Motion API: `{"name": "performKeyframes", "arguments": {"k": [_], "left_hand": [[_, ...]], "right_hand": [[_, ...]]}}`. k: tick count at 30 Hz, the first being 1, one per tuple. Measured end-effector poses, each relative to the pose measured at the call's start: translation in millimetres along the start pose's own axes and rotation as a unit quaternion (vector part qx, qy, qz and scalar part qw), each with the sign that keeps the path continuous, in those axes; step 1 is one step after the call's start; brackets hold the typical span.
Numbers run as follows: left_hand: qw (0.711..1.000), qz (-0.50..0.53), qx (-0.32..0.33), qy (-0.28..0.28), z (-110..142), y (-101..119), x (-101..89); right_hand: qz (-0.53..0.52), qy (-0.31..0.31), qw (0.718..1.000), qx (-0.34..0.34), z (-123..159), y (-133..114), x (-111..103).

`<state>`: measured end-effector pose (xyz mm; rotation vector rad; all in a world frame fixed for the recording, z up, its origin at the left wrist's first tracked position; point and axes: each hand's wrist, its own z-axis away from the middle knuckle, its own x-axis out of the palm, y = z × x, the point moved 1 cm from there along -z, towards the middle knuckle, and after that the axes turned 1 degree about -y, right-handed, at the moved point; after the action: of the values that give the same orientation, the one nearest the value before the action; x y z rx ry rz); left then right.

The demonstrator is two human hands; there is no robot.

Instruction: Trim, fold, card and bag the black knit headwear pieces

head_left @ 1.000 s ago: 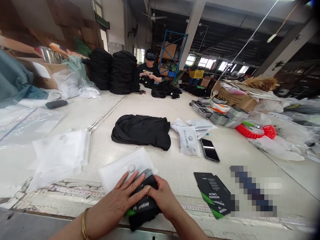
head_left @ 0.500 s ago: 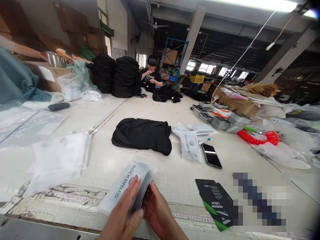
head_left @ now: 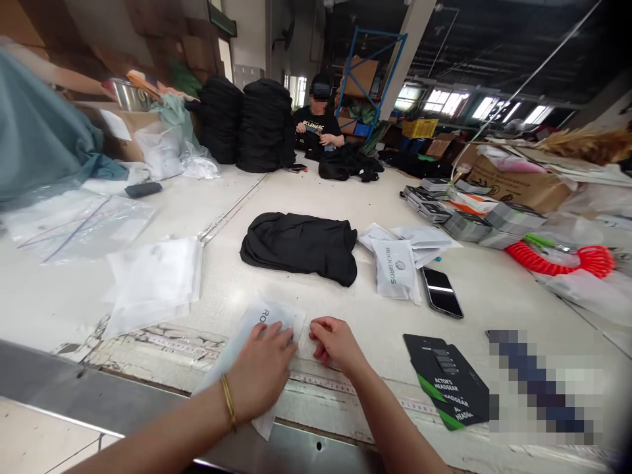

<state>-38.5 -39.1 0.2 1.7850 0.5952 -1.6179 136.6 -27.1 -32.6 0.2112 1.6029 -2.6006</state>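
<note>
A frosted plastic bag [head_left: 251, 329] with grey lettering lies at the table's front edge, mostly covered. My left hand [head_left: 266, 362] rests flat on it, fingers stretched across the bag. Just beyond the bag's right edge, my right hand [head_left: 336, 342] has thumb and fingers pinched together; what is between them, if anything, is too small to make out. Ahead of both hands lies folded black fabric [head_left: 301, 247]. A filled ROCKBROS bag [head_left: 394, 270] sits to its right, with other bags behind. Dark cards [head_left: 444, 378] marked ACTOR'S HEADGEAR lie right of my right hand.
Frosted bags [head_left: 158, 276] are spread at left. A phone [head_left: 442, 291], stacked cards [head_left: 467, 224] and a red coiled hose [head_left: 557, 260] lie at right. Behind stand tall black fabric piles [head_left: 264, 125]; a person [head_left: 318, 122] sits at the far side.
My left hand has moved from the bag's opening to lie flat on top of it. My right hand has left the bag's opening and now pinches by its right edge. The view has tilted down.
</note>
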Motion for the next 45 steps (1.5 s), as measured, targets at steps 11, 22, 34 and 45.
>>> {"name": "performKeyframes", "arguments": {"k": [11,22,34,45], "left_hand": [[0.987,0.153,-0.049,-0.022,-86,-51,5.4],[0.969,0.243,-0.041,0.01,-77,-51,-4.0],[0.947,0.265,-0.16,0.089,-68,-73,-10.5],[0.935,0.249,-0.116,0.223,-88,-78,-9.8]], "right_hand": [[-0.041,-0.018,0.999,0.013,-13,-13,27],[-0.069,-0.075,0.995,0.005,31,7,37],[0.024,-0.158,0.987,0.017,79,33,40],[0.185,0.289,0.922,-0.18,33,-32,-114]]}}
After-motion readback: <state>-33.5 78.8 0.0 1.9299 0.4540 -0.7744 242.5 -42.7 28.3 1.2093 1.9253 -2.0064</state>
